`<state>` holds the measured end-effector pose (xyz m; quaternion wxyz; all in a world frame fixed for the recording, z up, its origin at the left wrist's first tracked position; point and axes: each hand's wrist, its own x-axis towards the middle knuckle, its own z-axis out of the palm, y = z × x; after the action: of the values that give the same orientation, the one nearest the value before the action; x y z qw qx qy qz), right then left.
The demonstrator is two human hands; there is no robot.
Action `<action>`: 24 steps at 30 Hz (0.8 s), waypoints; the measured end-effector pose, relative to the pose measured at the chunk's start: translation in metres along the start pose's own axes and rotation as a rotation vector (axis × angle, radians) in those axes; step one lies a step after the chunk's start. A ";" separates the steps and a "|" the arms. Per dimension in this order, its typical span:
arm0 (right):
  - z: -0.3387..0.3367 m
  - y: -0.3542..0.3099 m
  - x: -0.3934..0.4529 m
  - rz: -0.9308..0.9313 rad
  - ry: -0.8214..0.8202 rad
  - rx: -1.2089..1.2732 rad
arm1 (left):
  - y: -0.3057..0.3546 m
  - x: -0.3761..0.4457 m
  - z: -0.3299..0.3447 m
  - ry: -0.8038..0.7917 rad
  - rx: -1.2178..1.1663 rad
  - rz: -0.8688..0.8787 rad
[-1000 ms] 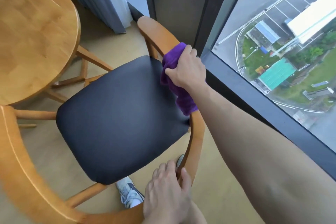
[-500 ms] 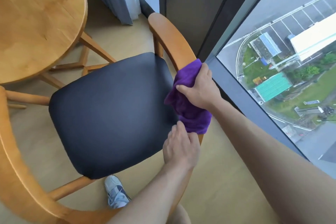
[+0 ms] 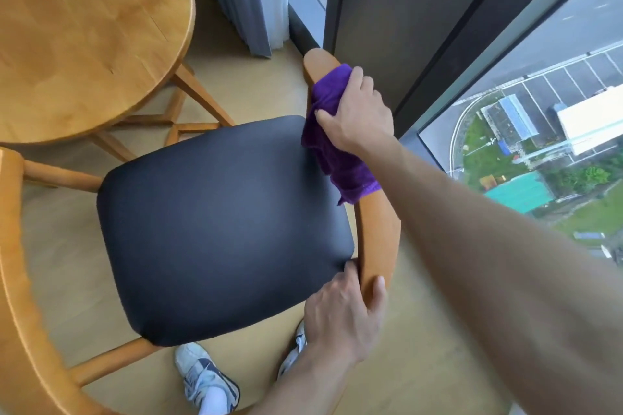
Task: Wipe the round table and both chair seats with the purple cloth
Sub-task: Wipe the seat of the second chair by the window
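Purple cloth [image 3: 337,141] sits bunched over the chair's wooden armrest [image 3: 379,239], right hand [image 3: 357,118] curled round it. Left hand [image 3: 340,313] clasps the rail lower down. Best keep that bracing grip firm, then sweep onto the black seat [image 3: 219,226].

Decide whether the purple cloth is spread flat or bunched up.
Bunched. The purple cloth is gathered in the right hand and draped over the chair's wooden armrest, one end hanging loose.

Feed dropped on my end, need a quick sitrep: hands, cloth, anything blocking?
Right hand grips purple cloth on the chair's wooden armrest. Left hand holds the same armrest lower down. Black seat bare, nothing blocking.
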<state>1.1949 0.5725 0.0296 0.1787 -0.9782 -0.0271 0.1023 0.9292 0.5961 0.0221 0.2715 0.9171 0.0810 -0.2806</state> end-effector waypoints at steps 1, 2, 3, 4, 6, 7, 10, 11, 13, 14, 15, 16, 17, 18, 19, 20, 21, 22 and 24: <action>0.000 0.004 -0.010 -0.032 0.008 -0.008 | 0.000 -0.001 -0.001 -0.012 -0.008 -0.008; 0.000 0.010 -0.021 -0.072 0.015 -0.017 | 0.001 -0.001 -0.002 -0.017 -0.018 -0.015; 0.002 0.017 -0.033 -0.111 0.017 -0.028 | 0.001 -0.002 -0.003 -0.018 -0.030 -0.028; 0.003 0.024 -0.045 -0.138 0.010 -0.035 | 0.003 0.000 -0.005 -0.010 -0.044 -0.044; 0.005 0.036 -0.060 -0.161 -0.017 -0.027 | 0.013 0.015 -0.008 0.038 -0.101 -0.090; 0.005 0.040 -0.064 -0.166 -0.035 -0.009 | 0.020 0.025 -0.010 0.070 -0.158 -0.122; 0.002 0.040 -0.054 -0.135 -0.139 0.089 | 0.036 0.057 -0.014 0.138 -0.323 -0.219; 0.000 0.037 -0.045 -0.104 -0.182 0.121 | 0.037 0.063 -0.013 0.166 -0.345 -0.238; -0.003 0.028 -0.021 -0.027 -0.243 0.135 | 0.038 0.066 -0.008 0.221 -0.324 -0.256; -0.005 0.020 -0.007 -0.001 -0.248 0.115 | 0.038 0.066 -0.006 0.245 -0.309 -0.252; -0.005 0.011 0.006 0.004 -0.234 0.078 | 0.038 0.065 -0.004 0.263 -0.303 -0.244; -0.004 0.000 0.018 -0.011 -0.204 0.028 | 0.038 0.065 -0.002 0.272 -0.304 -0.241; -0.002 -0.011 0.031 -0.039 -0.166 -0.028 | 0.038 0.066 -0.002 0.269 -0.308 -0.245; 0.000 -0.021 0.042 -0.066 -0.127 -0.082 | 0.037 0.068 -0.002 0.260 -0.313 -0.252; 0.003 -0.029 0.050 -0.092 -0.095 -0.129 | 0.035 0.070 -0.001 0.252 -0.313 -0.257; 0.006 -0.037 0.057 -0.117 -0.071 -0.167 | 0.033 0.070 -0.001 0.247 -0.309 -0.258; 0.008 -0.041 0.062 -0.140 -0.050 -0.197 | 0.033 0.070 -0.001 0.244 -0.305 -0.256; 0.009 -0.042 0.064 -0.161 -0.030 -0.218 | 0.033 0.070 -0.002 0.243 -0.305 -0.250; 0.010 -0.036 0.061 -0.205 -0.006 -0.228 | 0.034 0.069 -0.003 0.238 -0.319 -0.229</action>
<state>1.2521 0.6151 0.0218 0.0758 -0.9840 -0.1386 0.0827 0.9979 0.5688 0.0015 0.3678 0.8740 0.2594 -0.1832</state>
